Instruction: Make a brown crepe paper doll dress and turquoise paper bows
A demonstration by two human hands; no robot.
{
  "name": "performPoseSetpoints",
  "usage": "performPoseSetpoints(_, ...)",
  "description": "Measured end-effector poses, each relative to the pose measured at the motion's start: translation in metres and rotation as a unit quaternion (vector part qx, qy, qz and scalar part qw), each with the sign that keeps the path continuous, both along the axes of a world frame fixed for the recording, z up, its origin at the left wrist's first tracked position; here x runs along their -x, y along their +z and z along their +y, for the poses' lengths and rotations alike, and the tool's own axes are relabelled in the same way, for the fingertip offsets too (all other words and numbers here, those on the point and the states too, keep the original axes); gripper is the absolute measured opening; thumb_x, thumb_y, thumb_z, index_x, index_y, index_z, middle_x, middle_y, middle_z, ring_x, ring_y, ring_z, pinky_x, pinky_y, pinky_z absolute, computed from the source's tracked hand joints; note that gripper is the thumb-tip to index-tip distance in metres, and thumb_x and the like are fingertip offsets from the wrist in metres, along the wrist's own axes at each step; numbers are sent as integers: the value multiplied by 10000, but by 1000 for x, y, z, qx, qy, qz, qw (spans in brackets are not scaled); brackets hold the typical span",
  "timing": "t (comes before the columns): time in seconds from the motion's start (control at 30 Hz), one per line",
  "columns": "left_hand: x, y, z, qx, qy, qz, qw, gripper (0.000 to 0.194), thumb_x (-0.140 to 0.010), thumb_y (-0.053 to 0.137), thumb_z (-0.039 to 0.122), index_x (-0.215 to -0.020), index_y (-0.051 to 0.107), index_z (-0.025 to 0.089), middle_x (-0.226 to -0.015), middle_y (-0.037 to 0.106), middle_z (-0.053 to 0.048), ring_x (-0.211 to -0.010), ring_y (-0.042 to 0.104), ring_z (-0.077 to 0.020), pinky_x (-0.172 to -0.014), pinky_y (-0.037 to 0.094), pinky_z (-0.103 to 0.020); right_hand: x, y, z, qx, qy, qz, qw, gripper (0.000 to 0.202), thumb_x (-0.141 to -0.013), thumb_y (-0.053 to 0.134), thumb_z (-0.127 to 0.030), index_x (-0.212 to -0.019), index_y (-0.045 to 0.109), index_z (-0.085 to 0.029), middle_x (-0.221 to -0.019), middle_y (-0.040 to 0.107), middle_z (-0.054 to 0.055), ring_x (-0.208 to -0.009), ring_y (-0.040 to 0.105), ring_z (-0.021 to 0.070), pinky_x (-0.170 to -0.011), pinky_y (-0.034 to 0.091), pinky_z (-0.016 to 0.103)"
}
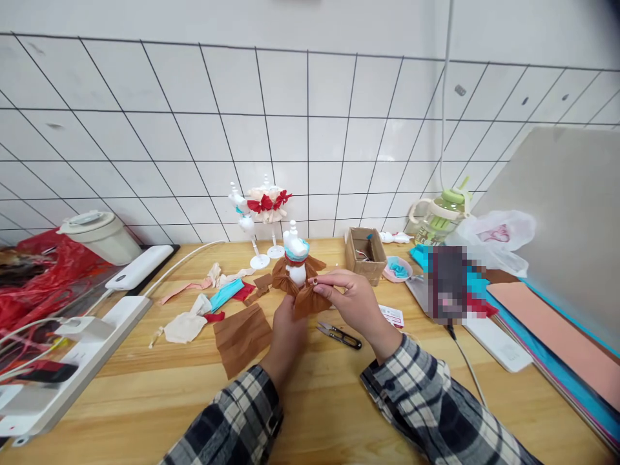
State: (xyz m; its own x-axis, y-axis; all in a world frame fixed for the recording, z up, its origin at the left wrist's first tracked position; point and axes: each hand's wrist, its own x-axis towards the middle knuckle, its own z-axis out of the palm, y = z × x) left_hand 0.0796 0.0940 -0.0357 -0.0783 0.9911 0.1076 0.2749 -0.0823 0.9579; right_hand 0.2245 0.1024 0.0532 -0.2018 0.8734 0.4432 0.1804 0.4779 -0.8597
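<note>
A white miniature dress form (295,274) stands before me, with a light-blue band and a brown strip about its top. Brown crepe paper (310,301) flares around its lower part like a skirt. My left hand (288,329) is closed at the front of the form, under the paper; its fingertips are partly hidden. With thumb and forefinger, my right hand (351,300) pinches the paper's right edge. Small black thread snips (341,336) lie just below that hand. A loose brown crepe paper piece (242,339) rests left of my left hand.
Two more dress forms, one with red bows (268,203), stand by the wall. Scraps, including a blue strip (227,295), lie left. A cardboard box (365,255), pink bowl (398,270) and green-lidded bottle (445,216) sit right. A power strip (111,329) runs along the left.
</note>
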Motion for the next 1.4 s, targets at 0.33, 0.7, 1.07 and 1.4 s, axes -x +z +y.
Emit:
performPoseSetpoints(0.33, 9, -10, 1, -18, -2, 120, 993, 213, -821, 486, 203, -892, 679, 146, -864, 726, -88, -792, 639, -231, -714, 463, -320, -5, -5, 8, -27, -42, -57, 997, 165, -765, 696, -276, -918, 708, -217, -845, 714, 35, -735, 612, 165, -694, 467, 296)
performPoseSetpoints(0.7, 8, -10, -5, -27, -38, 124, 991, 188, -806, 470, 179, -802, 658, 166, -817, 715, -41, -748, 629, -198, -659, 463, -275, -23, 9, 9, -54, 9, -190, 980, 148, -753, 701, -269, -823, 584, -211, -734, 660, -28, -604, 512, 114, -597, 362, 249)
performPoseSetpoints(1.07, 7, -10, -5, -21, -44, 129, 990, 196, -796, 475, 184, -776, 668, 156, -772, 711, -44, -718, 630, -200, -648, 457, -282, -23, 2, 14, -74, -34, -180, 980, 151, -762, 691, -259, -753, 549, -208, -743, 652, -23, -621, 514, 120, -607, 356, 251)
performPoseSetpoints(1.4, 7, -11, -6, -19, -72, 131, 989, 178, -791, 491, 179, -782, 668, 159, -779, 715, -43, -719, 638, -187, -666, 456, -272, -21, 9, 8, -117, -37, -188, 974, 26, -797, 599, -219, -787, 617, -202, -811, 638, 10, -616, 497, 116, -579, 376, 245)
